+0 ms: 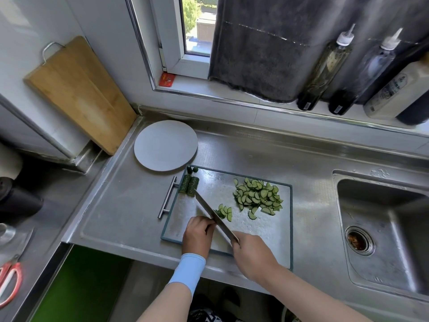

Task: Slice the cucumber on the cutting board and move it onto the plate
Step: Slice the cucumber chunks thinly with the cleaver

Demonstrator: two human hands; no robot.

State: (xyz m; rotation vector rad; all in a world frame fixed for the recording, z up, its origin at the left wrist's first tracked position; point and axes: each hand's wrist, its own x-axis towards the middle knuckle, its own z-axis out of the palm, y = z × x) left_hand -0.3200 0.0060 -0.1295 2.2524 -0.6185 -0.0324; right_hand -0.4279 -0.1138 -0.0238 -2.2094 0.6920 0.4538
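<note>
A steel cutting board [250,226] with a dark rim lies on the counter. My right hand [251,256] grips the handle of a knife [213,213], its blade slanting across the board. My left hand [197,235] sits with curled fingers against the blade's left side, over a cucumber stub that is mostly hidden. Fresh half-moon slices [226,211] lie just right of the blade. A larger pile of slices [258,196] covers the board's far right. Two uncut cucumber pieces [190,185] and small ends [192,169] lie at the far left corner. The white plate [166,145] beyond the board holds nothing.
A sink [383,231] opens to the right of the board. A wooden board [79,91] leans on the wall at far left. Bottles [325,68] line the window sill. Red-handled scissors [10,282] lie at the left edge. The board's bar handle [167,197] sticks out left.
</note>
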